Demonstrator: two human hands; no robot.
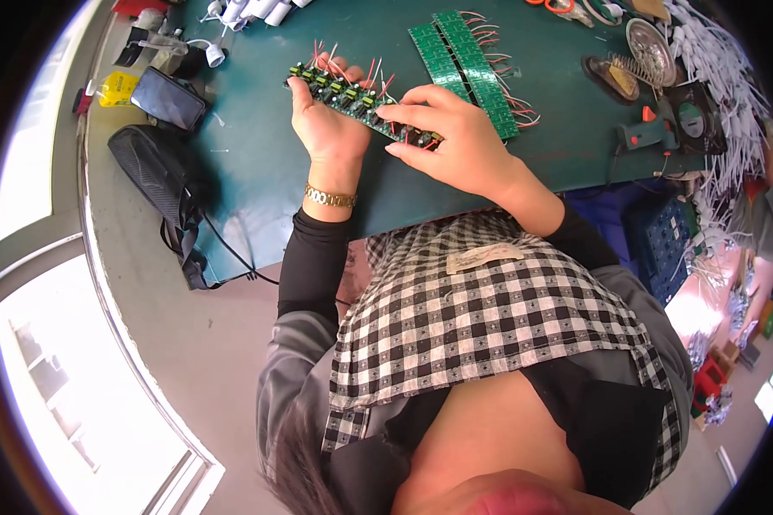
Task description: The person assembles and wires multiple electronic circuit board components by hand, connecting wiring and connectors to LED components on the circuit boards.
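Observation:
A long strip of circuit boards (349, 98), crowded with small components and bearing red and white wires, is held tilted above the green table. My left hand (331, 124) supports its left end from beneath, thumb at the edge and fingertips curled up behind. Over the right part of the strip, my right hand (455, 142) grips with thumb and fingers near the dark components; its exact fingertip contact is partly hidden. Just beyond my right hand, two green circuit board panels (481, 81) lie side by side with wires along their right edge.
A green table (258, 172) carries a smartphone (170, 97) and a black bag (159, 172) at left. White lamp sockets (258, 10) lie at the back. On the right are a glue gun (648, 133), a solder wire coil (629, 79) and bundled white cables (730, 103).

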